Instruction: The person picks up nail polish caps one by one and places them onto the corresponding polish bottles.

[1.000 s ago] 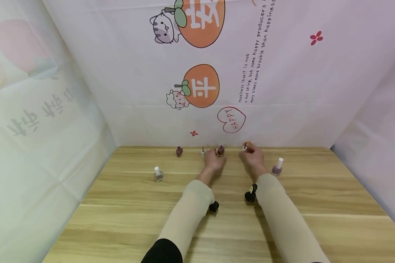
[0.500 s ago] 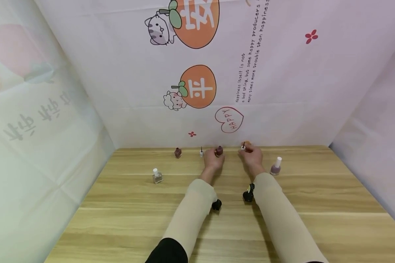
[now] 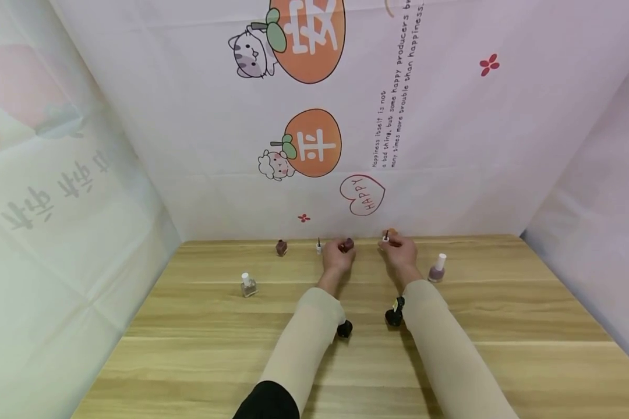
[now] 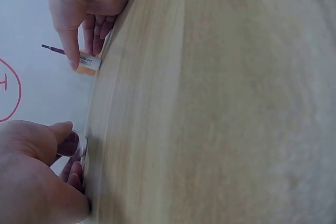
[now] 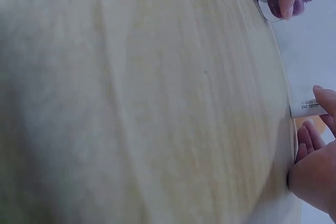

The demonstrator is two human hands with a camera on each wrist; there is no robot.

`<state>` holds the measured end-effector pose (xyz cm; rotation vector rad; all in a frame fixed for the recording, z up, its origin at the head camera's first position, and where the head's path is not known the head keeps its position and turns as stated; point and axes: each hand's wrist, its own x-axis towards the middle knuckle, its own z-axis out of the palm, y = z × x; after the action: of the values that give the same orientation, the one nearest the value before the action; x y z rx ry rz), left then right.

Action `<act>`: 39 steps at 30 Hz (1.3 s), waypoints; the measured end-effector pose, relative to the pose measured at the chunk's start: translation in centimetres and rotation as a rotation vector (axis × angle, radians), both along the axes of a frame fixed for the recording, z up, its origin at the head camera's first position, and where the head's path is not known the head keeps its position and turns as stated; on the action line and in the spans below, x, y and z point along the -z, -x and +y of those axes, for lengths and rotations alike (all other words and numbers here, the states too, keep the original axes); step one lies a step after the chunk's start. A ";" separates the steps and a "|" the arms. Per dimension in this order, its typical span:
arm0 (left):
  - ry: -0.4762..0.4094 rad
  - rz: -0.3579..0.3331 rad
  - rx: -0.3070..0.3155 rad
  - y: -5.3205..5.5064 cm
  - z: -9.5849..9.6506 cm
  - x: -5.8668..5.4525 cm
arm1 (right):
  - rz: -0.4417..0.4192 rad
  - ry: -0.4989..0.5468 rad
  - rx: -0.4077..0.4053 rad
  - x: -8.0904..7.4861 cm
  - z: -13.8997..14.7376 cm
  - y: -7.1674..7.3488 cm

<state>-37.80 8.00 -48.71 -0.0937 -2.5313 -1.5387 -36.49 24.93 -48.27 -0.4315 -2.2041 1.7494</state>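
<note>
At the back of the table, my left hand (image 3: 338,257) grips an uncapped nail polish bottle (image 5: 298,4) of purple-brown polish, thumb on one side and fingers on the other. The bottle stands upright, its threaded neck bare. To its right, my right hand (image 3: 402,254) pinches a white nail polish cap (image 5: 304,109) low down, the cap's end at the tabletop. From this cap a dark brush (image 4: 52,49) points up. Part of the cap is hidden behind the fingers. A gap of table separates the two hands.
Left of my left hand stand another white brush cap (image 3: 318,249), brush up, and an open dark bottle (image 3: 281,248). A clear capped bottle (image 3: 248,286) is nearer on the left; a lilac capped bottle (image 3: 437,271) is beside my right wrist. The printed cloth wall (image 3: 241,215) borders the table's back.
My left hand has gone from beside the bottle to holding it, its fingers now covering more of it. My right hand keeps its pinch on the cap. The head view has shifted slightly.
</note>
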 end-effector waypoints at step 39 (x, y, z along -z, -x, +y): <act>-0.025 -0.055 0.433 -5.1 -7.4 -3.6 | 0.166 -0.481 -0.417 -3.9 -0.5 -7.8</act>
<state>-32.73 0.57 -45.15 -0.6427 -2.6550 -1.7348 -28.68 24.40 -44.37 0.2916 -2.6033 1.2816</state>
